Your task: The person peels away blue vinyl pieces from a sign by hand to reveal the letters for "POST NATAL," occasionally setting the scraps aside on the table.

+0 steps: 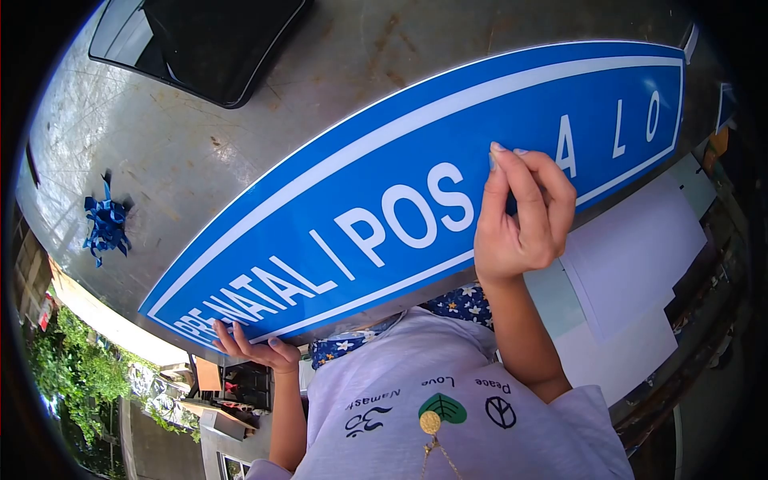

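A long blue sign (384, 152) with a white border and white lettering, including "PRENATAL / POS", lies across the metal tabletop. My left hand (260, 350) rests at the sign's lower left corner, its fingers spread over the first letters. Above the sign, between the "S" and the "A", my right hand (528, 212) has its thumb and fingertips pinched together. Whatever the pinch holds, if anything, is too small to make out. This hand covers part of the lettering.
The metal table (336, 72) shows scratches and rust-coloured marks. A crumpled blue scrap (106, 220) lies at its left. Near the far edge is a flat black glossy object (216, 48). White sheets (632, 248) are at the right, below the sign. Green plants (76, 368) grow beyond the left side.
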Motion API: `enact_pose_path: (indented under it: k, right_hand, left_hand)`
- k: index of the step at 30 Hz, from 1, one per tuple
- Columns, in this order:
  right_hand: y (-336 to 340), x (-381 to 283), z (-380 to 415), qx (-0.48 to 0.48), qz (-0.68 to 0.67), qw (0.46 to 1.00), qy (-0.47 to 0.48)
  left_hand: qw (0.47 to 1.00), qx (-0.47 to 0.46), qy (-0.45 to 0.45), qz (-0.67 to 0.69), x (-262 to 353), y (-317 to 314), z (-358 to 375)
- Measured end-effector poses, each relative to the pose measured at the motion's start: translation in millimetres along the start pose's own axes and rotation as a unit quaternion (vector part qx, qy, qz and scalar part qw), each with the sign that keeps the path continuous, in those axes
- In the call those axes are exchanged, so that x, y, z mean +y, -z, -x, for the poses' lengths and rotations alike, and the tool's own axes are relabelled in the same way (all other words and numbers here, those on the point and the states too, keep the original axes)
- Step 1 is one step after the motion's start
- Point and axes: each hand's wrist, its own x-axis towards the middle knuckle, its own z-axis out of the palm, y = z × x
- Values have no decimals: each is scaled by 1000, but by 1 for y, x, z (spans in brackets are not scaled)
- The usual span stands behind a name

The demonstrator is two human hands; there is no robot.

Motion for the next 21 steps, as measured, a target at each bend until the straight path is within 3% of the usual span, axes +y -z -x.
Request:
enact_pose_path:
  k: [21]
  right_hand:
    - [1,0,-4,-25,-1,1000,6]
  left_hand:
    - [1000,-8,8,-1,2,1,-2]
